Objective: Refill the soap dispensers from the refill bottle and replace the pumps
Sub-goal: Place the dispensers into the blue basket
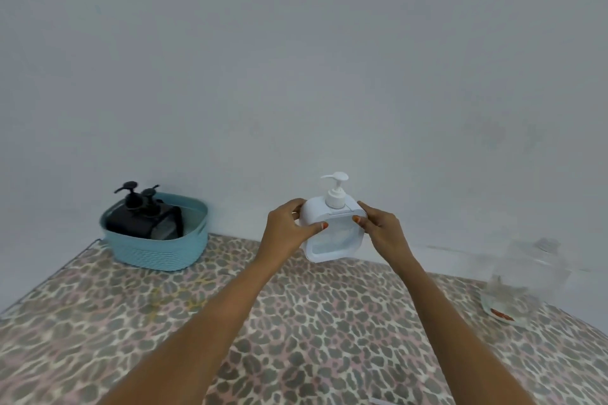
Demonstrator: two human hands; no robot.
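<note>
Stretching forward from the bottom edge: both my forearms, bare, cut off below the elbow by the frame.

Under them, a leopard-print cloth (296, 339) covers the table. Its left edge shows a thin rim; the near part runs out of view.

My left hand (288, 228) grips the left side of the white dispenser (332, 240), thumb laid across the front, fingers curled round behind, where I cannot see them. My right hand (383, 230) pinches the right upper corner, thumb on the front, fingertips at the shoulder.

The dispenser is upright, slightly tilted, at the far middle of the table close to the wall. Whether its base touches the cloth I cannot tell. The white pump (336, 194) sits in its neck, spout pointing left. The fill level is hard to read through the pale front panel.

Far right, well apart from my hands: the clear refill bottle (529, 273), badly blurred, with a red mark near its base that I cannot read. Its cap is not clear enough to judge.

Far left: a teal basket (158, 253) against the wall, holding black dispensers (138, 223). Two pump heads stick up; the bodies merge into one dark mass.

Behind everything, a plain grey wall (296, 59).
</note>
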